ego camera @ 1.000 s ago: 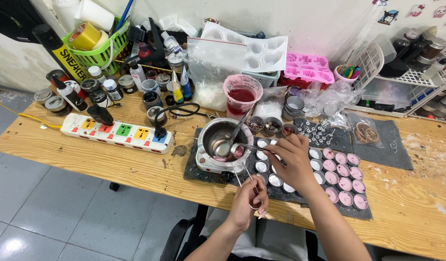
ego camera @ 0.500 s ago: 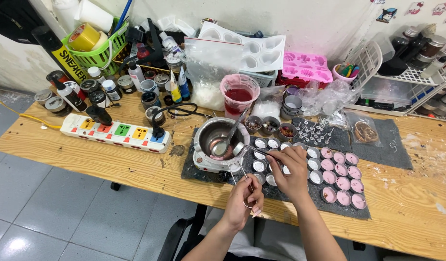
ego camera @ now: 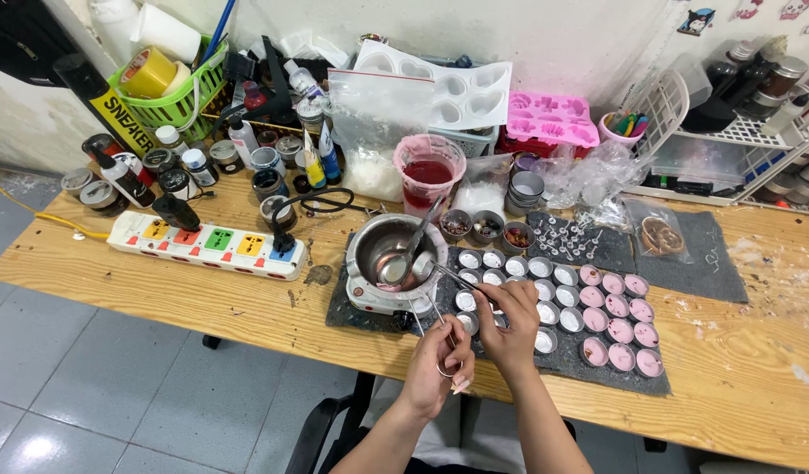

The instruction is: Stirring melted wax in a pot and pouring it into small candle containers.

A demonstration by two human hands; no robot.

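**Fine pinch work over the small cups**

Head view: both hands meet at the near edge of the dark grey felt mat on the wooden bench. The left hand is closed narrow, its fingertips pinching a thin pale wire-like strand that rises towards 12 o'clock. What sits at the strand's lower end is too small to tell. The right hand, just beside it at 2 o'clock, is closed around slim metal tweezers, whose tips point to 10 o'clock, towards the round steel melting pot.

That pot stands on a small hot plate and has a metal spoon leaning in it. From the hands, rows of small round metal cups spread from 12 to 3 o'clock: the nearer ones look white inside, the far right ones pink. A clear plastic cup of red liquid stands at 12 o'clock beyond the pot, and a white power strip with coloured sockets lies at 10 o'clock.

As I judge it, the step in hand is handling the strand between fingers and tweezers. This calls for a steady, light grip and for keeping wrists clear of the filled cups
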